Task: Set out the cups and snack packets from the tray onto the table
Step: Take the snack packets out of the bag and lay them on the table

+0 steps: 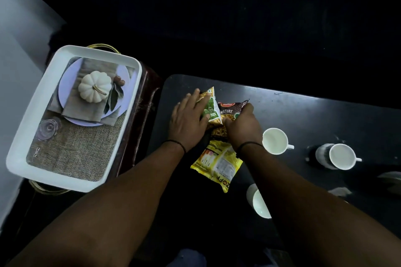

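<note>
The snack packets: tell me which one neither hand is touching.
The yellow packet, lying nearest the person. The left hand rests on the green packet; the right hand grips the brown packet.

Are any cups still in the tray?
No: the tray holds no cups; all three cups stand on the table.

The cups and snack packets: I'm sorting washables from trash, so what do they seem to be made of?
Cups: likely glazed white ceramic, smooth with thick rims and moulded handles. Snack packets: thin glossy printed plastic film, crinkled and catching light; foil lining can't be told.
</note>
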